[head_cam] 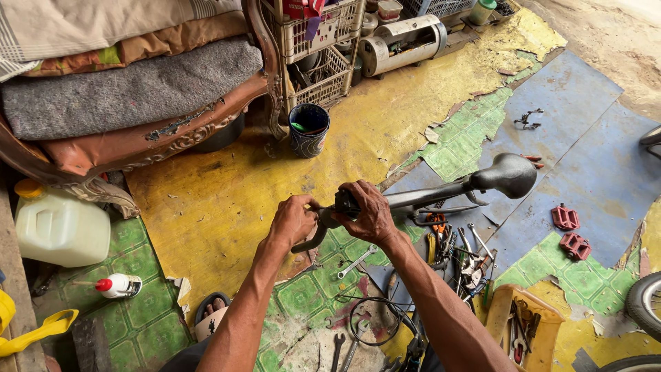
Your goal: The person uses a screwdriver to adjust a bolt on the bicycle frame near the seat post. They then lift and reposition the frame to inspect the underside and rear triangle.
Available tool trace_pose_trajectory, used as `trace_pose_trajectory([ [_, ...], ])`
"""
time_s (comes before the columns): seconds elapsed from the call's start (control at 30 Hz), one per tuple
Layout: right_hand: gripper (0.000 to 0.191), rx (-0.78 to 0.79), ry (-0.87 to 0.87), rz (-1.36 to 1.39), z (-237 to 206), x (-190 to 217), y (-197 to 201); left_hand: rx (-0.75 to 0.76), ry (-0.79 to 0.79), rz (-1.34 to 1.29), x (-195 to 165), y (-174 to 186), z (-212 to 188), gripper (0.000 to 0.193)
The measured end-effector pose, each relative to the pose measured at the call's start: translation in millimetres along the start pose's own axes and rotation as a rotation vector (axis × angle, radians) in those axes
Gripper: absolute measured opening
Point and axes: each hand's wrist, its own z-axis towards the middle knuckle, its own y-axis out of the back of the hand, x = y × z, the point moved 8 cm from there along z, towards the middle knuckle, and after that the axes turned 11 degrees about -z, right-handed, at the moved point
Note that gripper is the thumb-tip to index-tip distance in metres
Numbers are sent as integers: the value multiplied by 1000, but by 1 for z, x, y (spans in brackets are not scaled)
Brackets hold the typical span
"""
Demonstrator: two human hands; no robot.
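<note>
My bicycle handlebar (441, 193) hangs above the worn floor mat (206, 207), near its middle. My right hand (368, 213) wraps tight around the bar, and my left hand (292, 220) pinches the black brake lever (313, 238) beside it.

The handlebar (441, 193) sits over the floor (206, 207), a bucket (308, 129) behind it, a jug (60, 227) far left, two pedals (570, 232) right, a wrench (357, 262) beneath and a tool tray (525, 324) nearer right
</note>
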Motion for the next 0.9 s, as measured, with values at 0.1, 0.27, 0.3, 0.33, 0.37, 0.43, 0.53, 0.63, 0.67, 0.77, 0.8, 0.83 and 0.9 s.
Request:
trace_pose_trajectory([
  [0.1,58,-17,-1,8,-1,0,1,43,-4,-235,13,-2,10,23],
  [0.27,59,13,-34,1,0,-1,-1,15,-1,-351,18,0,14,25],
  [0.3,59,21,-36,-2,-1,-1,-1,-35,-13,-310,15,1,13,25],
  [0.33,59,13,-28,4,-1,0,0,-85,-25,-270,12,3,11,25],
  [0.37,59,3,-20,8,-2,1,1,-93,-118,-300,0,4,10,25],
  [0.43,59,2,-22,11,-4,1,2,-110,-301,-361,-20,7,3,30],
  [0.53,60,15,-42,10,-5,0,0,-133,-305,-405,-29,3,-4,49],
  [0.63,59,11,-40,7,-3,-1,-1,-91,-357,-250,-37,-1,-7,23],
  [0.67,59,-1,-25,7,-2,0,0,-63,-391,-230,-39,-3,-8,22],
  [0.77,56,-30,-7,-5,0,1,3,14,-445,-148,-37,-5,-8,27],
  [0.8,55,-37,-5,-9,0,2,3,35,-430,-110,-33,-5,-7,31],
  [0.83,54,-46,-6,-3,0,3,4,56,-415,-73,-30,-5,-6,35],
  [0.9,53,-60,-12,6,0,4,6,128,-392,-300,-24,4,-7,36],
])
